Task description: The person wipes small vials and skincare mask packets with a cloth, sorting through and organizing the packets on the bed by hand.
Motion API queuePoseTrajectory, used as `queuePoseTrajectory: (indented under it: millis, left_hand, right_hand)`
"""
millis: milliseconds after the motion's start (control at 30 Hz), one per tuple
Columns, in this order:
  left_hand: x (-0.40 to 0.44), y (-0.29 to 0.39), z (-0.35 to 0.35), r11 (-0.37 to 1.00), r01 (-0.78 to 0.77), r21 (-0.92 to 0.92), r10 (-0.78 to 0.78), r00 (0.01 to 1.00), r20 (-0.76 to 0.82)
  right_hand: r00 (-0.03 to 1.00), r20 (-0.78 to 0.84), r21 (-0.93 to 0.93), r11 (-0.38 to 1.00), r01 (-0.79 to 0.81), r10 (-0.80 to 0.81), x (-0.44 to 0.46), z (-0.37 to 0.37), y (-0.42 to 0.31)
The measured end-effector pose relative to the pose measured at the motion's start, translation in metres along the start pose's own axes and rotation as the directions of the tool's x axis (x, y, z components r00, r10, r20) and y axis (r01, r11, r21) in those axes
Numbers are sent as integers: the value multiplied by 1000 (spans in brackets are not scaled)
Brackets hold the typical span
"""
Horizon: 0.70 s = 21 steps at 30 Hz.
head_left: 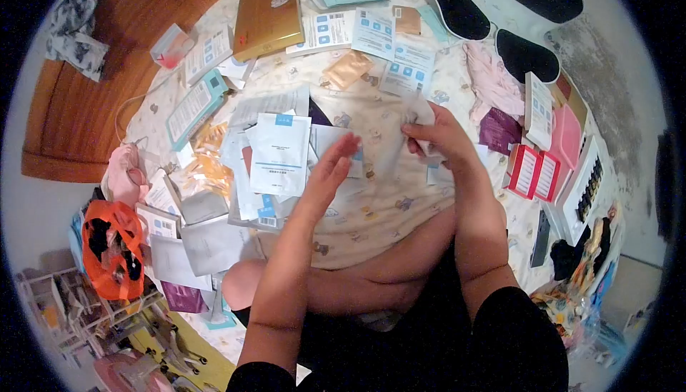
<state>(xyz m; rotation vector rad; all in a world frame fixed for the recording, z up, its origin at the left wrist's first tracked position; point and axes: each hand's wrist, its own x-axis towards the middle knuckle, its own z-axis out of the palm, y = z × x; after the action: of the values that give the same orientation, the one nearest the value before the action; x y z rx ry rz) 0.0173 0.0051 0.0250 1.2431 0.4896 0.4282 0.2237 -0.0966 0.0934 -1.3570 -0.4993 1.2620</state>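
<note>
In the middle of the view my right hand [439, 135] pinches a thin, crumpled white sheet [420, 112], blurred at its edge; whether it is tissue or a mask cloth I cannot tell. My left hand [330, 170] is held up with fingers stretched out and nothing in it. Just left of it, a white sachet with a blue label [281, 152] tops a loose pile of similar sachets. A gold sachet [348, 70] lies flat beyond my hands, beside printed white and blue leaflets [407, 69].
A gold box [269, 20] and a teal box [196, 110] stand on the patterned bed sheet [357, 238]. Red cases [532, 172] and a white tray of dark bottles [582, 190] are at right. An orange bag [113, 249] hangs at left.
</note>
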Motion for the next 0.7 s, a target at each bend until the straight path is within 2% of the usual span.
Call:
queuePoseTrajectory:
  millis: [33,67,100,133,167,200,233,267,300,333,367,400,433,467,533,567,600,633,667,700]
  left_hand:
    - [1,5,6,1000,1,0,-1,1000,0]
    - [1,10,13,949,200,-244,-185,979,83]
    - [-1,13,18,802,395,-449,-336,919,208]
    - [-10,13,17,828,307,-469,-169,934,313]
    - [-14,3,16,827,315,-465,-175,931,319]
    - [-16,-13,13,855,237,-461,-98,947,305]
    - [-16,-16,13,867,196,-459,-59,953,296]
    - [-16,-19,13,876,155,-456,-19,958,287]
    - [-17,-9,16,837,185,-515,-89,974,206]
    - [-17,4,20,791,208,-575,-164,978,129]
    - [-18,17,25,740,225,-633,-243,968,59]
    - [-17,27,28,686,235,-689,-325,946,-2]
    - [-16,32,30,630,236,-740,-406,912,-56]
    - [-12,29,28,519,198,-831,-286,957,49]
    - [-12,18,21,524,196,-829,-263,963,61]
    - [-12,10,17,527,187,-829,-237,969,68]
    - [-12,5,16,455,226,-861,-138,973,183]
    - [-14,-1,18,452,223,-863,-137,974,180]
    - [-16,-7,22,194,267,-944,65,957,284]
    - [-16,-1,23,175,295,-939,67,948,311]
  right_hand:
    - [1000,0,1,1000,-1,1,3,9,2]
    - [998,-45,132,991,-33,39,7,19,7]
    - [993,-87,265,963,-56,82,9,27,12]
    - [992,-93,272,961,-54,83,14,32,24]
    - [987,-112,415,908,-57,113,19,36,40]
    - [982,-123,546,836,-56,146,21,42,49]
    - [981,-124,549,834,-56,147,20,51,51]
    - [961,-263,466,884,50,84,17,61,52]
    - [921,-391,364,920,146,9,13,68,53]
    - [918,-383,148,974,173,-105,11,72,58]
    - [916,-387,149,974,172,-102,8,75,64]
    - [816,-201,-415,801,431,-543,6,79,71]
    - [625,193,-766,282,577,-756,2,84,78]
    - [624,188,-769,282,574,-758,-3,91,88]
    - [631,447,-620,289,730,-634,-13,105,100]
    - [630,449,-617,289,732,-634,-12,104,103]
    - [619,440,-604,297,740,-650,-13,105,100]
    - [610,430,-591,303,747,-665,-14,104,97]
    - [610,434,-590,302,749,-663,-12,102,93]
    - [640,405,-659,276,699,-654,-8,98,87]
